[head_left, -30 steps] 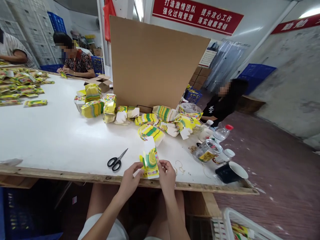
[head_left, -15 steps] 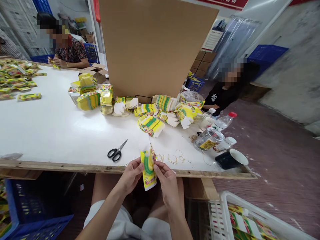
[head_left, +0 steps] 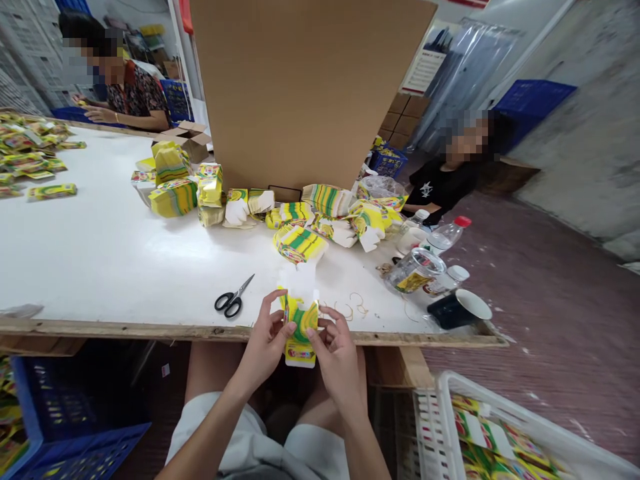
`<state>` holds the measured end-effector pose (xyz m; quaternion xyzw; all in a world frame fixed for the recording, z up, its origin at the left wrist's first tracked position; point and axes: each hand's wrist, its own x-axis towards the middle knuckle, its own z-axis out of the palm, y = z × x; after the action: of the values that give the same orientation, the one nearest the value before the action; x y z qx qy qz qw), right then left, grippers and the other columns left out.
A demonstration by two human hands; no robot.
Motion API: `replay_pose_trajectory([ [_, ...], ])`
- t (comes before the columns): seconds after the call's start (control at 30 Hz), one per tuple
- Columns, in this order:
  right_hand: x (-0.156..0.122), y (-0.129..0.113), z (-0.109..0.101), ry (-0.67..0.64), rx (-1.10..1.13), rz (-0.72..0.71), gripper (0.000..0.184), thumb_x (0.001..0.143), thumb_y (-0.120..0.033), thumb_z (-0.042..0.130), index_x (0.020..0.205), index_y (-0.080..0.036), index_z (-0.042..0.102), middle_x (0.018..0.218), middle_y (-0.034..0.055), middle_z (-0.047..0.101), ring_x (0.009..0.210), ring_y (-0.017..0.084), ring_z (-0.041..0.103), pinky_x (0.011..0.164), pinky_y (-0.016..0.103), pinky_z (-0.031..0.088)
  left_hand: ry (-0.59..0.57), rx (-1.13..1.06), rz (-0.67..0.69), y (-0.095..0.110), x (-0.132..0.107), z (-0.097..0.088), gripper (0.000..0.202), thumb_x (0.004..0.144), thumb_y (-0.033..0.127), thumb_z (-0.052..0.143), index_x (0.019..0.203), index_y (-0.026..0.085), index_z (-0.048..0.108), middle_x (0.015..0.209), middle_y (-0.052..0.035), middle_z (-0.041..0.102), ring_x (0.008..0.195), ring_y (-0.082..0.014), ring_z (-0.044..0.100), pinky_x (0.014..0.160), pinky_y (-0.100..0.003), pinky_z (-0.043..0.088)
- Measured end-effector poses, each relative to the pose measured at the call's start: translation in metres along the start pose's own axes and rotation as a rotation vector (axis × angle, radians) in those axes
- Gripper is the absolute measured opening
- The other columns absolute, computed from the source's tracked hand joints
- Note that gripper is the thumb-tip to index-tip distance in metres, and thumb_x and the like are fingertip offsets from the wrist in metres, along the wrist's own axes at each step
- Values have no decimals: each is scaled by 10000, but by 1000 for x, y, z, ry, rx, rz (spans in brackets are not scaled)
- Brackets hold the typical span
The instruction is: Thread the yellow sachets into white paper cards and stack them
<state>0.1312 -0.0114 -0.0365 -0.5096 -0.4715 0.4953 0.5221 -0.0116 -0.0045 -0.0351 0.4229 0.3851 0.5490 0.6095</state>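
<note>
Between my two hands is a small yellow and green printed carton (head_left: pixel 301 325), its white flaps spread at the far end, over the table's front edge. My left hand (head_left: pixel 270 330) grips its left side, thumb on the printed face. On the right side, my right hand (head_left: pixel 334 340) holds it with the thumb on the front and fingers behind. Just beyond lies a bundle of flat yellow and green cartons (head_left: pixel 300 245). Black-handled scissors (head_left: pixel 233 298) rest on the table left of my hands, and loose rubber bands (head_left: pixel 357 305) lie to the right.
More carton bundles (head_left: pixel 173 197) line the foot of a tall cardboard sheet (head_left: pixel 310 87). Bottles, a clear jar (head_left: pixel 417 270) and a dark cup (head_left: pixel 459 308) stand at the right edge. A white crate (head_left: pixel 445 413) and blue crate (head_left: pixel 30 407) flank my legs. Two people sit across.
The carton has turned from a narrow, edge-on pose to face me broadly, its white flaps now showing. Both hands have shifted to its two sides.
</note>
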Motion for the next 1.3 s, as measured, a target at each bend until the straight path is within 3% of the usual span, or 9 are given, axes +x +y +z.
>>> replay_pose_trajectory([
  [0.1,2,-14,-9,-125,18,-13,532,832,-369,684,1301,-258,460,1014,50,665,872,196,644,797,323,524,-115,-13,-49,10,-3,-4,586,877,338,640,1369,258,334,1093,-84,701,942,-218,698,777,-283,536],
  [0.3,8,-34,-25,-293,4,14,355,861,-378,642,1169,-267,506,830,-1,659,799,186,625,721,294,492,-271,-142,-104,17,-4,-10,410,843,255,696,1162,238,440,908,-40,728,801,-181,710,736,-262,532],
  [0.47,9,-37,-29,-377,-65,16,262,870,-364,630,1091,-255,544,719,-38,596,668,151,539,635,253,421,-310,-193,-109,14,-10,-9,371,833,236,715,1096,241,453,864,-23,728,784,-173,705,720,-251,523],
  [0.57,9,-35,-29,-410,-78,9,190,893,-368,606,1036,-243,598,781,-18,602,685,147,524,627,247,402,-298,-211,-136,13,-14,-10,491,839,232,712,1218,262,401,889,-31,732,777,-171,703,711,-258,531],
  [0.7,8,-34,-30,-356,-130,-82,173,929,-366,560,899,-227,660,784,2,602,724,162,543,668,263,419,-325,-233,-232,12,-15,-12,783,822,227,732,1412,314,224,981,-59,734,801,-190,714,692,-274,551],
  [0.8,7,-30,-29,-233,-195,-193,189,919,-346,582,828,-217,686,849,31,631,826,188,580,750,282,439,-354,-223,-236,10,-14,-10,645,816,233,734,1338,262,357,1009,-81,732,811,-197,720,728,-291,558],
  [0.97,1,-22,-30,107,-89,-168,187,882,-406,626,956,-235,633,891,22,643,787,173,587,724,273,461,-284,-100,-146,7,-14,-2,447,847,248,699,1206,248,433,1025,-73,727,880,-207,707,747,-280,541],
  [1.17,-4,-32,-33,-190,-126,35,370,841,-385,644,1160,-199,629,608,-65,491,577,133,488,610,256,415,-231,73,-116,5,-16,-1,457,875,307,657,1248,234,403,1042,-89,722,874,-215,696,744,-289,529],
  [1.3,-4,-30,-28,-143,-313,-24,320,827,-264,602,1141,-206,623,583,-91,382,539,111,389,538,222,324,-274,93,-131,6,-17,-3,507,884,313,640,1318,238,390,1110,-102,706,952,-226,682,817,-308,515],
])
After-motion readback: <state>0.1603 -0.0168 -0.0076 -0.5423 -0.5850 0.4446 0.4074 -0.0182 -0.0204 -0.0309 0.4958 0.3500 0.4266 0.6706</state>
